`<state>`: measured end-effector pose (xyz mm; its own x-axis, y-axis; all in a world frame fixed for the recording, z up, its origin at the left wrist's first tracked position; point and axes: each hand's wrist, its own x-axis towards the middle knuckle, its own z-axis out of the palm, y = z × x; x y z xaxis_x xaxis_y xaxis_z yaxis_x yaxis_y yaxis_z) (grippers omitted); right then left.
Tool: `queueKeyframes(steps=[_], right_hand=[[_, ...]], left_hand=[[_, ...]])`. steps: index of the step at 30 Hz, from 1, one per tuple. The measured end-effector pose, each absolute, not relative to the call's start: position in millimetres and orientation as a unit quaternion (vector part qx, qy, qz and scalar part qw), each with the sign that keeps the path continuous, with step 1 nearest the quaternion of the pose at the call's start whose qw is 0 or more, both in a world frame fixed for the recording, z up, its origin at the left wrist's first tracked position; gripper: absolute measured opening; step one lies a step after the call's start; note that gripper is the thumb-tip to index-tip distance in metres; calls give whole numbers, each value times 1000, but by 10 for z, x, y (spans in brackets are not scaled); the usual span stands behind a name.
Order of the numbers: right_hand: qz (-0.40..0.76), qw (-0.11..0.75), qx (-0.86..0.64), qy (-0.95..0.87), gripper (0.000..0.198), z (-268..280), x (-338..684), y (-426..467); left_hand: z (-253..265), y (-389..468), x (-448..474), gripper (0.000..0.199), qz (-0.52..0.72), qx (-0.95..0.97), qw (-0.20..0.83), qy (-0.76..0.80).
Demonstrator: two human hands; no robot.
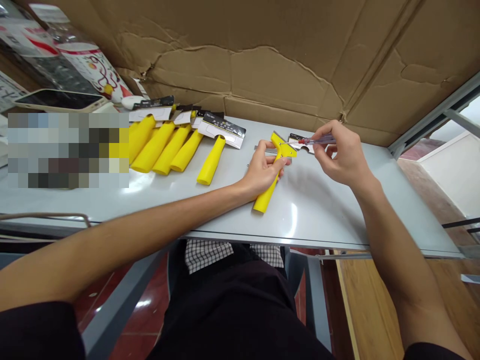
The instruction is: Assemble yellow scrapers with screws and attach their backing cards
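My left hand (261,171) is wrapped around a yellow scraper (264,199), its handle pointing toward me and its wide head tilted up to the right. In my right hand (344,154) is a screwdriver (320,139) with a see-through purplish handle and a red collar. Its thin shaft reaches left, and the tip meets the scraper's head near a small screw. Thin metal strips lie by my left fingers, partly hidden by them. Behind the scraper's head rests a black and white card (296,137). Left of my hand lies another yellow scraper handle (211,161) with a card at its top.
Several more yellow handles (162,148) with cards lie in a row on the pale tabletop (232,210). Farther left are a phone (62,99) and plastic bottles (84,60). A cardboard sheet (262,75) stands along the back. A blurred patch covers part of the left side.
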<state>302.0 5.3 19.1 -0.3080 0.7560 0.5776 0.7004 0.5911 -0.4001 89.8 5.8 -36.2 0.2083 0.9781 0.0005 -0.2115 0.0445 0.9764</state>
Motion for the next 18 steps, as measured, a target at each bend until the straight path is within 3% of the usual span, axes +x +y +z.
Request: queueKeyframes(steps=[5,10,18], right_hand=[[52,359,-475,-801,30,201,3043,60],[-46,371,-512,-774,43,192,3051,89],[-14,379,-488,-786,33,203,3001,32]], left_hand=[[-350,64,900,32,496,476,607,399],[-377,59,889,30,489,491,604,393],[-372,62,900,31,491,483,610,391]])
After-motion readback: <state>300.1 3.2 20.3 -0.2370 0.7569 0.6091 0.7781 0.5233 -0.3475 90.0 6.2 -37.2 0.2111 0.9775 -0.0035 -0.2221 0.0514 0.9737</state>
